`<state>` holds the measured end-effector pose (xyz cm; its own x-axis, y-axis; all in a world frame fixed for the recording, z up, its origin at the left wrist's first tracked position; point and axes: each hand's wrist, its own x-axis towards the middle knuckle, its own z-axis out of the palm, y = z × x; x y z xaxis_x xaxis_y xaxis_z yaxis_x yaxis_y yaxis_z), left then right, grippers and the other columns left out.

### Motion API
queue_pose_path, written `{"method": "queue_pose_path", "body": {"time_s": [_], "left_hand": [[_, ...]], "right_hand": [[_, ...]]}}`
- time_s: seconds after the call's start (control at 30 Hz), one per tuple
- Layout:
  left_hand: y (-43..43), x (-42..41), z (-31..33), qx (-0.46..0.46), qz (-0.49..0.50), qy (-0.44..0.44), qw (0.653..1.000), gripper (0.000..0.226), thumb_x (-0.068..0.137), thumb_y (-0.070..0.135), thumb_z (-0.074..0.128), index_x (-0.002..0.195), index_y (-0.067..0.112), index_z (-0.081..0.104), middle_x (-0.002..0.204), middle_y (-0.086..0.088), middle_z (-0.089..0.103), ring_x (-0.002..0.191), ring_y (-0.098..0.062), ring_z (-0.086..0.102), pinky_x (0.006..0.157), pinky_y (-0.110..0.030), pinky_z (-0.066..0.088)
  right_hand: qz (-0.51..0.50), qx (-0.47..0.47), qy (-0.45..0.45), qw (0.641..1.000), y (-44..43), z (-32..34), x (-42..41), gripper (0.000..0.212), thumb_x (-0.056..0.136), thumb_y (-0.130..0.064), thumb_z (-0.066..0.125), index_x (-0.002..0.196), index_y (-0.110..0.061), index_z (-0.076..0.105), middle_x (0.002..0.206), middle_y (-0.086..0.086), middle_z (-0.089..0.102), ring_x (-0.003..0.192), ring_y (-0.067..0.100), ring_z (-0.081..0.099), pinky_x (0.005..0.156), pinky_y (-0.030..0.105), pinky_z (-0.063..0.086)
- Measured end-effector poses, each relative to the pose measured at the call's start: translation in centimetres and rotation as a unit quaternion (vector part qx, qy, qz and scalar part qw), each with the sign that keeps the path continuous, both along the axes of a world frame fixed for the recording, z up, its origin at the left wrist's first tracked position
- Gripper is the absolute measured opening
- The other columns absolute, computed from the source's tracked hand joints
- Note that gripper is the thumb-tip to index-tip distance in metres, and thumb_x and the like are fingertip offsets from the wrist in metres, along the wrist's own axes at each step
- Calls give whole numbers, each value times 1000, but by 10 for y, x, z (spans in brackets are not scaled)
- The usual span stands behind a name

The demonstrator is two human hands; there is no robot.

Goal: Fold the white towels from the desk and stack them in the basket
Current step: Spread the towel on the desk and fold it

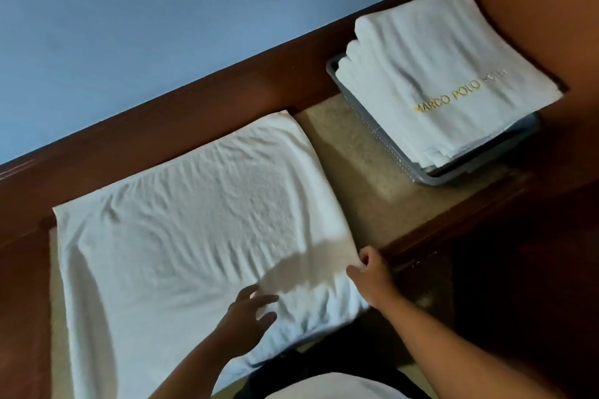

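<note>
On the desk [350,172], the towel [194,220] lies spread, left of the basket [382,139]. The right hand [372,275] pinches its right edge, fingers closed on cloth. The left hand [249,317] rests on it, fingers apart.

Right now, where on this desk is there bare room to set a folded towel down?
The beige desk strip between the spread towel and the basket is bare. A narrower sliver lies left of that towel. The basket is crowded: its folded stack overhangs the rim.
</note>
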<state>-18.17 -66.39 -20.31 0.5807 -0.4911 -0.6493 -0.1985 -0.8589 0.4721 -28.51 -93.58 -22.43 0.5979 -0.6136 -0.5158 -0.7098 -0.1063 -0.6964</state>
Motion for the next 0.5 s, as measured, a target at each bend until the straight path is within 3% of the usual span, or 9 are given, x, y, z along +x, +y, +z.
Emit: {"method": "queue_pose_path", "body": {"time_s": [0.1,0.23,0.3,0.37,0.43,0.5], "left_hand": [[-9,-12,1,-3,-6,9,1000,33,96,37,63,103,64,46,160,10,25,133,-10,50,114,-27,36],[-12,-21,4,15,-23,0,1000,33,96,37,64,113,60,48,163,13,21,121,-7,59,108,-25,42],[-13,-22,4,21,-32,-11,999,36,96,36,64,129,49,54,163,13,21,118,-5,61,104,-19,43],[-12,-23,6,19,-28,-8,999,38,97,34,63,133,41,55,162,12,25,128,-4,53,103,-12,36],[-10,-23,9,14,-9,-1,1000,32,98,31,63,124,45,52,157,8,35,135,-8,47,107,-14,33],[-9,-22,11,6,37,13,999,31,97,25,64,109,49,48,145,5,49,130,-13,52,106,-19,38]], "right_hand": [[-2,62,2,998,-2,-5,-16,41,80,-10,79,109,-12,49,99,4,59,87,19,58,65,23,44],[59,7,51,997,0,-8,-33,42,80,-21,79,113,-19,54,103,1,63,94,21,65,82,35,53],[124,-29,29,991,7,-4,-39,47,80,-29,76,122,-20,56,110,-2,64,101,19,64,87,32,51],[270,-20,-47,961,21,-1,-43,57,80,-30,66,134,-20,55,128,-1,59,116,16,58,102,33,46],[383,33,-81,919,40,3,-45,61,83,-20,53,144,-18,48,140,-4,47,128,9,46,113,25,35],[369,23,-98,924,51,-6,-44,59,82,-10,43,141,-17,51,138,-7,45,127,5,43,114,22,33]]}}
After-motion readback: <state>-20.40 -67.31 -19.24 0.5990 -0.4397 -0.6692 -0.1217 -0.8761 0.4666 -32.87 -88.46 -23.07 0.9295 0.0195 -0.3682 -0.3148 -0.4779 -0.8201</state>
